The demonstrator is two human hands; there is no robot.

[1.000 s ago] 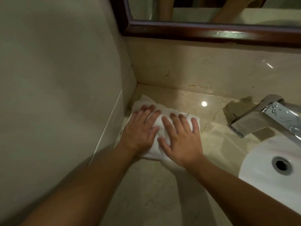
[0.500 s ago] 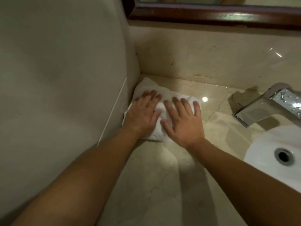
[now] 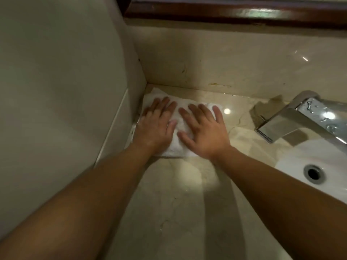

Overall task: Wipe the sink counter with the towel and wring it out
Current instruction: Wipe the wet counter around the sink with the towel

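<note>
You are pressing both hands flat on the white towel point(image 3: 181, 124), which is lying bunched in the back left corner of the marble counter point(image 3: 169, 212), its left edge touching the side wall point(image 3: 56, 81) and its far edge lying just short of the backsplash point(image 3: 234, 62). Your left hand point(image 3: 155, 126) is resting palm down on the left half of the towel, with the fingers straight and close together, pointing toward the backsplash, and the thumb lying alongside. Your right hand point(image 3: 204, 132) is resting palm down on the right half, with the fingers straight and slightly spread; the little finger is reaching the towel's right edge. Neither hand is gripping or pinching the cloth; both are lying open on top of it. The two hands are sitting just beside each other, thumbs nearly touching over the middle of the towel. The counter surface is showing a glossy sheen with a bright light spot just right of the towel. The chrome faucet point(image 3: 300, 119) is standing well apart to the right, carrying water droplets on its top face, its spout reaching over the white basin point(image 3: 293, 162). The basin's overflow hole point(image 3: 314, 173) is showing at the right edge. A dark wooden mirror frame point(image 3: 225, 13) is running along the top above the backsplash.
</note>
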